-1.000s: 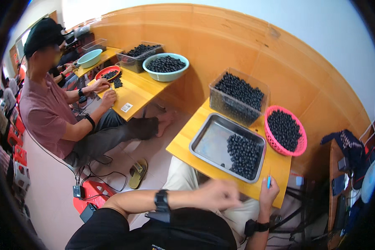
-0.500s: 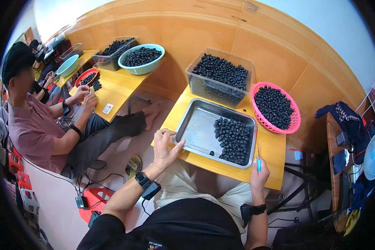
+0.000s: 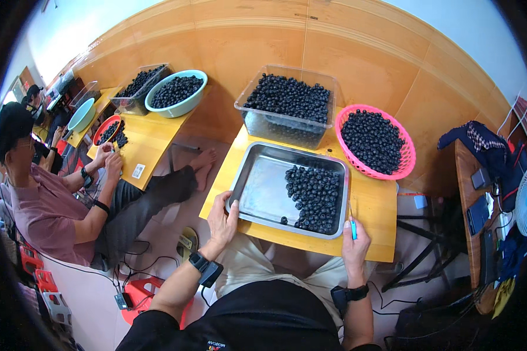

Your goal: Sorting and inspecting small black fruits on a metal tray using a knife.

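A rectangular metal tray (image 3: 263, 153) lies on the yellow table in front of me. Dark, round, berry-like fruits (image 3: 316, 196) are heaped over its right part. One loose fruit (image 3: 284, 220) rests near its front edge. My left hand (image 3: 219, 225) grips the tray's near-left corner between thumb and fingers. In my right hand (image 3: 355, 243), beside the near-right corner, is a slim tool (image 3: 353, 229) with a blue handle and a thin metal tip pointing away from me. My fingers hide part of the handle.
Behind the tray stands a clear plastic bin (image 3: 284, 131) of the same fruits; a pink basket (image 3: 407, 164) of them is at right. Leftward, a person (image 3: 58, 216) works at another table (image 3: 149, 137). A side table with a fan (image 3: 526, 205) stands far right.
The view has shifted, so the tables sit farther left in the picture. My left fingers, more spread before, have closed in around the tray's corner. My right hand still holds the blue-handled tool.
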The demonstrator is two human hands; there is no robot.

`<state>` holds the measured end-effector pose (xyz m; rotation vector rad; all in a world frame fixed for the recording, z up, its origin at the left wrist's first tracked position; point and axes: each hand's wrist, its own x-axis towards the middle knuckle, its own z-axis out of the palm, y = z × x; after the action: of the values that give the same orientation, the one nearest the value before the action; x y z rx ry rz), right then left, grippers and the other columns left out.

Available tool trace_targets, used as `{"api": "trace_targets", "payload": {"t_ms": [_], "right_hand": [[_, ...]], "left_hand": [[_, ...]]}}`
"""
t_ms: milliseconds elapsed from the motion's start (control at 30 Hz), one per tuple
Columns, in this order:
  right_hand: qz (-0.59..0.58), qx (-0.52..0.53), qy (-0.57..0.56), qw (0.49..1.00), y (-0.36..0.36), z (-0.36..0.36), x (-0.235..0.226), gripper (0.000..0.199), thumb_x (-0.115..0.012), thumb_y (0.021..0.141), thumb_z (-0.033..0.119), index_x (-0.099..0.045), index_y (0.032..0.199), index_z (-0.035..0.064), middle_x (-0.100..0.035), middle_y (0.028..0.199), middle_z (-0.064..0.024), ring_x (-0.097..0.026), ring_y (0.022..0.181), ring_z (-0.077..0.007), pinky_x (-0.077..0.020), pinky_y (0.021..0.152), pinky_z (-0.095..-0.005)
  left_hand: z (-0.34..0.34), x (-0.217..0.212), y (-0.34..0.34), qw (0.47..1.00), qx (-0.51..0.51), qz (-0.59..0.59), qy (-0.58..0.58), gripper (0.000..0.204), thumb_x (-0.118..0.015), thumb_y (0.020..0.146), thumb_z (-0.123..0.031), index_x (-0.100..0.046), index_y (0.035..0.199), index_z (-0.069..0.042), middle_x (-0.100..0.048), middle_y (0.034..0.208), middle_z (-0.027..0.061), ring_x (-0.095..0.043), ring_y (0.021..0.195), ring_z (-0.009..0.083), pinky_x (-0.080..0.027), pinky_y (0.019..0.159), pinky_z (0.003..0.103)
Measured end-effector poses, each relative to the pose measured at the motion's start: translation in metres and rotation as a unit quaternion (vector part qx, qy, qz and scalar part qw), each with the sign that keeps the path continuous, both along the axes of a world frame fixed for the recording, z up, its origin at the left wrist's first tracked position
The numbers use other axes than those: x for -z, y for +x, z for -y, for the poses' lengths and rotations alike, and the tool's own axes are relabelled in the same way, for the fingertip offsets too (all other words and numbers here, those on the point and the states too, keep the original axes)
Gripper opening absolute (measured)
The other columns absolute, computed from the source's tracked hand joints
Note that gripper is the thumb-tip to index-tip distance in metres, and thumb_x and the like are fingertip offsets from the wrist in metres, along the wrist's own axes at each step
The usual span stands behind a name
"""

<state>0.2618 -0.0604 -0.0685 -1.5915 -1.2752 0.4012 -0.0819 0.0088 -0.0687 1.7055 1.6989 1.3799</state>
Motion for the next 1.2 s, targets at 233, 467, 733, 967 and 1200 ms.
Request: {"api": "trace_targets", "payload": {"t_ms": [233, 467, 733, 967, 1200], "right_hand": [[-0.024, -0.008, -0.005, 1.0, 0.001, 0.001, -0.003, 0.034, -0.064, 0.1, 0.023, -0.067, 0.116, -0.007, -0.071, 0.104, -0.0254, -0.071, 0.097, -0.0323, -0.054, 0.087, -0.0395], [-0.007, -0.036, 0.038, 0.999, 0.003, 0.002, 0.0, 0.034, -0.064, 0.1, 0.021, -0.066, 0.117, -0.0077, -0.072, 0.098, -0.0193, -0.069, 0.088, -0.0243, -0.0536, 0.081, -0.0346], [-0.016, -0.061, 0.039, 0.997, 0.007, 0.002, -0.001, 0.031, -0.066, 0.098, 0.024, -0.068, 0.114, -0.0024, -0.069, 0.09, -0.0199, -0.07, 0.08, -0.0331, -0.0537, 0.07, -0.039], [0.001, -0.073, 0.042, 0.996, 0.009, 0.003, -0.003, 0.031, -0.065, 0.097, 0.023, -0.068, 0.116, -0.0017, -0.071, 0.094, -0.0221, -0.071, 0.084, -0.038, -0.0548, 0.073, -0.0433], [0.001, -0.075, 0.035, 0.997, 0.011, 0.002, -0.003, 0.032, -0.064, 0.096, 0.024, -0.068, 0.115, -0.0016, -0.071, 0.097, -0.0243, -0.07, 0.09, -0.042, -0.0554, 0.076, -0.0461]], "left_hand": [[0.0, 0.008, -0.003, 0.998, -0.009, -0.057, -0.007, 0.038, -0.053, 0.1, -0.029, -0.056, 0.131, -0.008, -0.065, 0.097, 0.0186, -0.063, 0.091, 0.036, -0.048, 0.082, 0.046], [0.0, 0.008, -0.001, 0.996, -0.008, -0.086, -0.01, 0.04, -0.048, 0.101, -0.031, -0.054, 0.134, -0.009, -0.066, 0.103, 0.0214, -0.062, 0.096, 0.0392, -0.047, 0.085, 0.048], [0.0, 0.008, 0.002, 0.996, -0.012, -0.092, -0.001, 0.041, -0.046, 0.101, -0.03, -0.053, 0.135, -0.009, -0.065, 0.11, 0.0234, -0.062, 0.101, 0.0421, -0.047, 0.089, 0.049], [0.001, 0.007, 0.004, 0.994, -0.018, -0.106, -0.021, 0.039, -0.045, 0.101, -0.028, -0.052, 0.134, -0.01, -0.064, 0.114, 0.0238, -0.061, 0.103, 0.0431, -0.046, 0.09, 0.051], [0.001, 0.005, 0.006, 0.993, -0.021, -0.109, -0.026, 0.039, -0.044, 0.1, -0.027, -0.052, 0.134, -0.01, -0.064, 0.114, 0.0251, -0.06, 0.105, 0.0439, -0.046, 0.093, 0.051]]}}
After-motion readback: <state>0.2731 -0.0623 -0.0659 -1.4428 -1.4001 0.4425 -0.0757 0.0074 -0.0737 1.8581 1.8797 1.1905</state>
